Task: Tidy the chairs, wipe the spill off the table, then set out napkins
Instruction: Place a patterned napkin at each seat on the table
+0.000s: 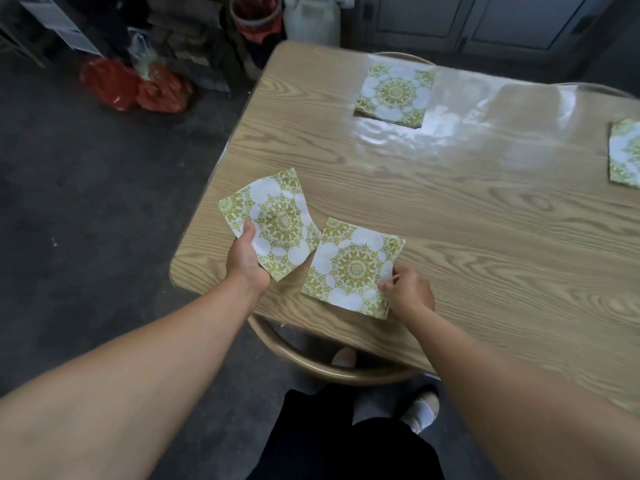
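My left hand (246, 255) grips a green-and-white patterned napkin (273, 220) by its near corner, held just above the near left corner of the wooden table (485, 209). My right hand (408, 292) pinches the right edge of a second napkin (351, 268), which lies flat near the table's front edge. A third napkin (394, 93) lies flat at the far side. A fourth napkin (625, 152) is cut off by the right frame edge. A wooden chair (322, 370) is pushed under the table's near edge below my arms.
Chair backs (403, 56) show beyond the table's far edge. Red bags (135, 84) and clutter stand on the dark floor at the far left. Grey cabinet doors (485, 19) line the back wall. My legs and feet are below the near chair.
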